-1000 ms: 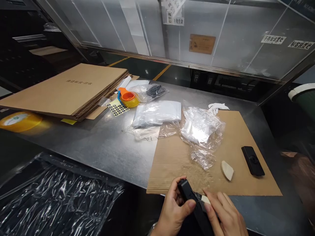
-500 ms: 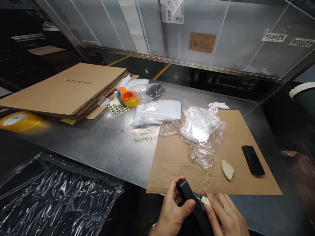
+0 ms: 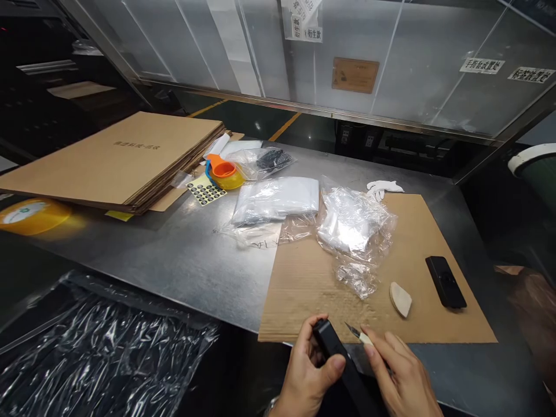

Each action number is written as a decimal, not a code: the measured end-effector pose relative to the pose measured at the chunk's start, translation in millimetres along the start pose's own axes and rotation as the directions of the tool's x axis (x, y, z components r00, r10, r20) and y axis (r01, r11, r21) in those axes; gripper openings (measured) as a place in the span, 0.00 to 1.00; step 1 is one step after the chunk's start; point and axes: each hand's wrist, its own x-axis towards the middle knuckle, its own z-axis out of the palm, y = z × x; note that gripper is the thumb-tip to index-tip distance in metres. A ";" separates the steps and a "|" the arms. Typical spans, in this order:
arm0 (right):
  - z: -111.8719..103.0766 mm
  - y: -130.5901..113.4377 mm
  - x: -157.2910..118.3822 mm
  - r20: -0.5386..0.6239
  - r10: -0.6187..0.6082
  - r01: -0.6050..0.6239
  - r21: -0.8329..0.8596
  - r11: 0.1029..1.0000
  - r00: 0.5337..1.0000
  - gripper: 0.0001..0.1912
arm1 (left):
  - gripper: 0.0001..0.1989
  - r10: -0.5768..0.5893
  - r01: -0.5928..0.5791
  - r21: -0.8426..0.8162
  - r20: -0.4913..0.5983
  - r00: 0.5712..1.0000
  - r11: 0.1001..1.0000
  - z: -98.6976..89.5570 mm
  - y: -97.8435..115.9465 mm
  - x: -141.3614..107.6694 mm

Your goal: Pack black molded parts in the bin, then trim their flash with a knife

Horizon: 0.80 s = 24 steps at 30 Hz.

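- Black part [image 3: 336,346]: in the left hand [image 3: 310,370], tilted at the front edge of the table [image 3: 182,260].
- Knife [image 3: 358,334]: pinched in the right hand [image 3: 397,368], its blade near the black part but apart from it.
- Beige pad [image 3: 400,300] and black case [image 3: 446,282]: on the cardboard sheet [image 3: 299,295].
- Crumpled clear bag [image 3: 354,223]: partly on that sheet.
- White glove [image 3: 384,188]: behind it.

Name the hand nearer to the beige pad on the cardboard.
Right: the right hand is just below the beige pad; the left hand is farther off, lower left.
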 end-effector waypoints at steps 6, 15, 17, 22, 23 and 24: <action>-5.5 -7.3 -2.7 -0.010 -0.063 0.063 -0.038 0.997 0.998 0.17 | 0.36 -0.014 0.014 0.007 0.010 1.000 1.000 -2.1 -1.6 0.2; -10.6 -23.9 4.6 -0.139 -0.205 0.188 -0.131 0.974 0.969 0.16 | 0.36 -0.016 0.016 0.006 -0.008 1.000 1.000 0.1 -2.0 -1.8; -11.6 -25.4 5.5 -0.145 -0.216 0.195 -0.142 0.970 0.966 0.17 | 0.36 -0.017 0.017 0.004 -0.014 1.000 1.000 1.1 -1.3 -2.6; -12.1 -26.6 5.3 -0.151 -0.209 0.185 -0.162 0.969 0.966 0.17 | 0.36 -0.026 0.026 0.002 0.008 1.000 1.000 0.6 -1.6 -2.7; -12.1 -27.0 5.2 -0.154 -0.208 0.182 -0.164 0.969 0.966 0.17 | 0.36 -0.026 0.026 0.004 0.009 1.000 1.000 0.3 -2.0 -2.5; -12.1 -27.4 5.2 -0.155 -0.208 0.182 -0.166 0.969 0.966 0.17 | 0.36 -0.026 0.026 0.005 0.009 1.000 1.000 0.1 -2.4 -2.3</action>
